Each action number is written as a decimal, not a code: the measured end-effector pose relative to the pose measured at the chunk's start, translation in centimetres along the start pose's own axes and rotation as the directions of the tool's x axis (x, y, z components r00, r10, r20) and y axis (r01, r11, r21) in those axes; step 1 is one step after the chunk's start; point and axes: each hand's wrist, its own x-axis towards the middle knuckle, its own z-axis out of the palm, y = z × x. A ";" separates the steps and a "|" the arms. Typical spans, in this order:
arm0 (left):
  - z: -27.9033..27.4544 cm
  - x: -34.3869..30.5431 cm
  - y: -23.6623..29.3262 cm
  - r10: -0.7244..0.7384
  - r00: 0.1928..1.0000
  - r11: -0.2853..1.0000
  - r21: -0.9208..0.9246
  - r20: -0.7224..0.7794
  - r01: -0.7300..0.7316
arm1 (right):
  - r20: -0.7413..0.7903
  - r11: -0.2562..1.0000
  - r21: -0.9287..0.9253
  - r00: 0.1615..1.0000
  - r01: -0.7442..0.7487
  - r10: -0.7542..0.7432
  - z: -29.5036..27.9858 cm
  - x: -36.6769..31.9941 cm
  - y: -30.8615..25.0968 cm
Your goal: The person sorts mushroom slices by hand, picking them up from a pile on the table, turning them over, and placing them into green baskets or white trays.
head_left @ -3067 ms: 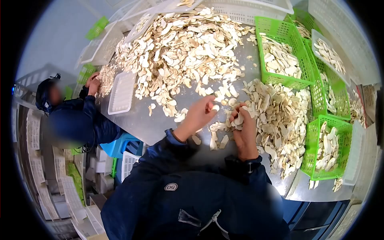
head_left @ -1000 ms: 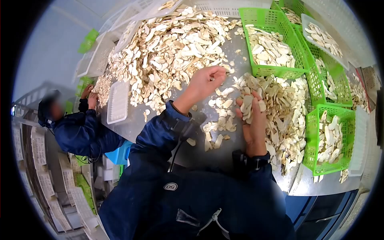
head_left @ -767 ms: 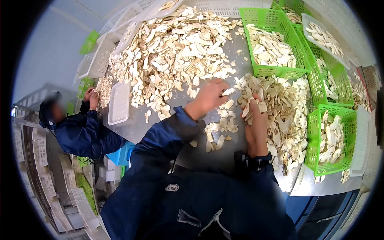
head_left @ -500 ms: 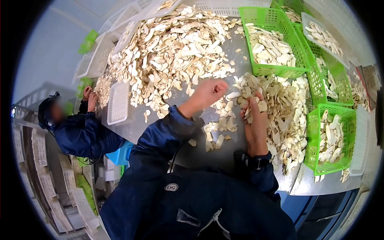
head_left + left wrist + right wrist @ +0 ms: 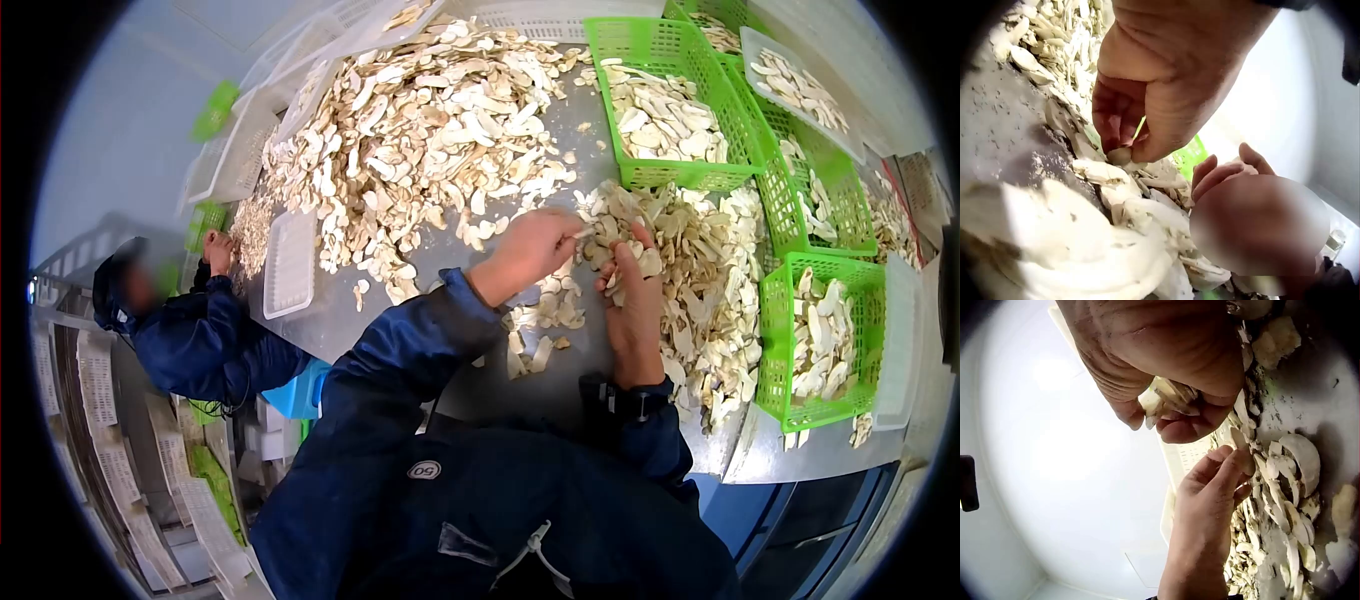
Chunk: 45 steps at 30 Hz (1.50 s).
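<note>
In the head view my left hand (image 5: 527, 252) pinches a pale dried slice (image 5: 584, 232) between thumb and fingertips, beside the near edge of the right-hand pile (image 5: 700, 260). The left wrist view shows that hand (image 5: 1166, 81) with the slice (image 5: 1120, 155) at its fingertips, just above other slices. My right hand (image 5: 634, 310) is curled round several slices (image 5: 645, 262), a short way right of the left hand. Those held slices (image 5: 1169, 400) show between thumb and fingers of the right hand (image 5: 1166, 356) in the right wrist view.
A large heap of slices (image 5: 430, 130) covers the back of the metal table (image 5: 590, 350). Green baskets (image 5: 690, 178) with slices stand at the right. An empty white tray (image 5: 290, 265) lies at the left, near another person (image 5: 200, 330). Small loose slices (image 5: 545, 310) lie before my hands.
My left hand has moved from beside the large heap to the right, close to my right hand, and now pinches a slice. The right hand keeps its slices. The head view has shifted slightly.
</note>
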 end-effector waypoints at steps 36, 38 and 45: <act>-2.2 -3.1 2.5 -0.344 0.902 0.276 -0.890 0.261 0.363 | 0.091 0.867 -0.460 0.982 0.191 -0.168 0.5 -0.1 1.3; -2.2 -3.1 2.5 -0.351 0.899 0.270 -0.891 0.261 0.364 | 0.102 0.854 -0.478 0.978 0.207 -0.180 0.4 0.0 1.5; -2.2 -3.2 2.7 -0.358 0.903 0.298 -0.888 0.236 0.351 | 0.107 0.860 -0.459 0.975 0.222 -0.195 0.6 -0.2 1.5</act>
